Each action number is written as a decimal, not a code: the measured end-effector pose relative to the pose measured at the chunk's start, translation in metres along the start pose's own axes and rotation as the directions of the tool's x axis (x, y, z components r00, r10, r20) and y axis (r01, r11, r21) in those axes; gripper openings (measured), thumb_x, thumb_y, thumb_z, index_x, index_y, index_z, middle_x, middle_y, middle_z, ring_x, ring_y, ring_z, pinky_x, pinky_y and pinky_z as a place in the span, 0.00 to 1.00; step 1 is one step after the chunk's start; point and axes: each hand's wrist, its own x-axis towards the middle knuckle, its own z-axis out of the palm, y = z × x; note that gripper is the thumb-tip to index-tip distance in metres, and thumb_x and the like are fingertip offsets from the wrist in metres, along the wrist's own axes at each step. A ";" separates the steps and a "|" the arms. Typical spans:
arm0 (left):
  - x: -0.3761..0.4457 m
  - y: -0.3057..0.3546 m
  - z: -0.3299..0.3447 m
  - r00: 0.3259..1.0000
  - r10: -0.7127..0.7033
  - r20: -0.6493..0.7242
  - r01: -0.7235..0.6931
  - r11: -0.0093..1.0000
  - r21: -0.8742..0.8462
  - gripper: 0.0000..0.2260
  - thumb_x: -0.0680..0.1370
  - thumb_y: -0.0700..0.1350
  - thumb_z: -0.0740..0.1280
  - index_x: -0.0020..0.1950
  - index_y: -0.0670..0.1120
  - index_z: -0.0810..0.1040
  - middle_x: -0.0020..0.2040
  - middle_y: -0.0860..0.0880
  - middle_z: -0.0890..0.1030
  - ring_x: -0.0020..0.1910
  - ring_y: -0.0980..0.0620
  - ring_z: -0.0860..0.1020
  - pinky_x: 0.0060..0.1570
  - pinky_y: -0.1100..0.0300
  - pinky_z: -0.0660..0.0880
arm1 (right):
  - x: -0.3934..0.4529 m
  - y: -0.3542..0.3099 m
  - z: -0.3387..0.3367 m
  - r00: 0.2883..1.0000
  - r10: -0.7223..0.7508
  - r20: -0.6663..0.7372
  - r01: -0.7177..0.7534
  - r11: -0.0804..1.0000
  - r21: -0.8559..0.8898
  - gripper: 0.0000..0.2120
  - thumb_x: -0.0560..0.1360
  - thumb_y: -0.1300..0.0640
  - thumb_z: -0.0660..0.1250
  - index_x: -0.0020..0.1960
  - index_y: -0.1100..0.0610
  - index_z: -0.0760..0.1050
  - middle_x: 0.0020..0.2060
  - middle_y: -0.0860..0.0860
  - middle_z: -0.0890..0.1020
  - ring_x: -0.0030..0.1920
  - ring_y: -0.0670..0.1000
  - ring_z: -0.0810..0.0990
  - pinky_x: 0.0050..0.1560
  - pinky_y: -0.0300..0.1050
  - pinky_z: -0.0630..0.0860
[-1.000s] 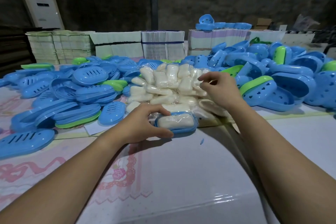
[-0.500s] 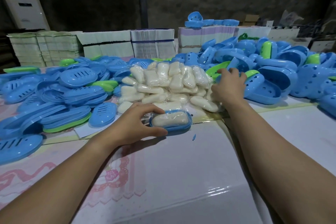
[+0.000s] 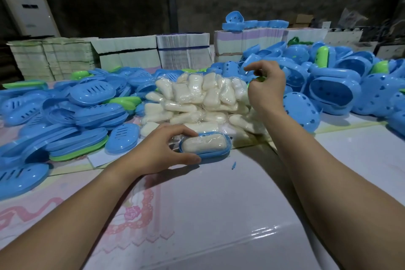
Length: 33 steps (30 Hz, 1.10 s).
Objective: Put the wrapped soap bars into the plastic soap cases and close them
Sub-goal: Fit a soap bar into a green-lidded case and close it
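Note:
A blue soap case base (image 3: 221,155) stands on the table in front of me with a wrapped soap bar (image 3: 205,144) lying in it, uncovered. My left hand (image 3: 157,153) grips the case's left end with thumb and fingers. Behind it is a heap of wrapped soap bars (image 3: 197,98). My right hand (image 3: 267,87) hovers at the heap's right edge with its fingers curled beside a green case piece (image 3: 260,79). Whether it holds that piece is unclear.
Slotted blue and green case pieces (image 3: 65,116) are piled on the left. Deep perforated blue and green case pieces (image 3: 328,90) are piled on the right. Stacks of flat cartons (image 3: 131,52) line the back, with an air conditioner (image 3: 28,6) behind. The white table surface (image 3: 219,204) lies near me.
My right hand went from the soap heap to the pile on the right, then rose and came back a little with curled fingers. My left hand stayed on the case.

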 end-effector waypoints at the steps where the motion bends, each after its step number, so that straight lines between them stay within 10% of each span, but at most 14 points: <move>1: 0.000 0.000 0.000 1.000 0.002 0.002 -0.002 1.000 -0.004 0.20 0.65 0.57 0.81 0.51 0.68 0.77 0.56 0.60 0.76 0.57 0.71 0.69 0.49 0.80 0.65 | -0.002 -0.006 0.002 1.000 -0.005 0.025 0.003 0.997 0.079 0.23 0.64 0.76 0.57 0.43 0.52 0.80 0.46 0.47 0.77 0.50 0.47 0.77 0.51 0.33 0.74; 11: 0.001 -0.001 0.002 0.996 -0.088 0.034 0.093 0.977 -0.190 0.35 0.61 0.57 0.83 0.61 0.65 0.69 0.59 0.62 0.77 0.54 0.73 0.74 0.48 0.78 0.68 | -0.029 -0.047 -0.005 0.949 -0.011 0.315 -0.193 0.770 0.609 0.22 0.60 0.77 0.58 0.34 0.52 0.78 0.39 0.47 0.81 0.42 0.47 0.79 0.46 0.41 0.76; 18: 0.005 -0.003 0.003 0.996 -0.090 0.018 0.091 0.955 -0.284 0.51 0.59 0.48 0.85 0.77 0.53 0.62 0.62 0.60 0.77 0.59 0.69 0.76 0.55 0.70 0.74 | -0.039 -0.049 0.004 0.638 0.040 0.769 -0.741 0.300 0.600 0.28 0.67 0.81 0.49 0.40 0.55 0.80 0.44 0.54 0.82 0.43 0.55 0.81 0.44 0.45 0.79; 21: 0.004 -0.001 0.003 0.997 -0.073 0.011 0.073 0.953 -0.294 0.47 0.61 0.43 0.85 0.75 0.51 0.66 0.62 0.56 0.77 0.60 0.67 0.76 0.57 0.69 0.74 | -0.040 -0.041 0.010 0.612 0.162 0.774 -0.697 0.573 0.431 0.23 0.70 0.79 0.51 0.44 0.58 0.79 0.45 0.56 0.80 0.41 0.55 0.80 0.42 0.44 0.78; 24: 0.004 0.000 0.003 0.996 -0.086 -0.020 0.077 0.959 -0.272 0.39 0.64 0.39 0.83 0.71 0.53 0.69 0.56 0.54 0.78 0.45 0.74 0.76 0.43 0.76 0.71 | -0.040 -0.033 0.010 0.691 0.149 0.707 -0.347 0.927 0.144 0.19 0.73 0.75 0.59 0.43 0.55 0.82 0.44 0.52 0.81 0.44 0.49 0.78 0.41 0.37 0.74; 30: 0.003 -0.001 -0.001 0.987 -0.147 -0.059 0.106 0.890 -0.443 0.35 0.64 0.33 0.82 0.67 0.48 0.72 0.52 0.48 0.85 0.43 0.59 0.82 0.44 0.63 0.79 | -0.041 -0.034 -0.003 0.319 0.008 0.948 0.008 1.000 -0.012 0.19 0.69 0.53 0.72 0.57 0.37 0.79 0.56 0.38 0.81 0.56 0.37 0.78 0.55 0.30 0.73; 33: 0.007 -0.003 0.000 0.977 -0.181 -0.115 0.097 0.852 -0.515 0.30 0.66 0.32 0.80 0.64 0.44 0.73 0.53 0.42 0.84 0.33 0.65 0.77 0.36 0.72 0.73 | -0.036 -0.032 -0.007 0.319 0.021 0.948 0.080 0.996 -0.048 0.31 0.66 0.56 0.77 0.62 0.31 0.74 0.62 0.38 0.78 0.60 0.37 0.76 0.60 0.32 0.71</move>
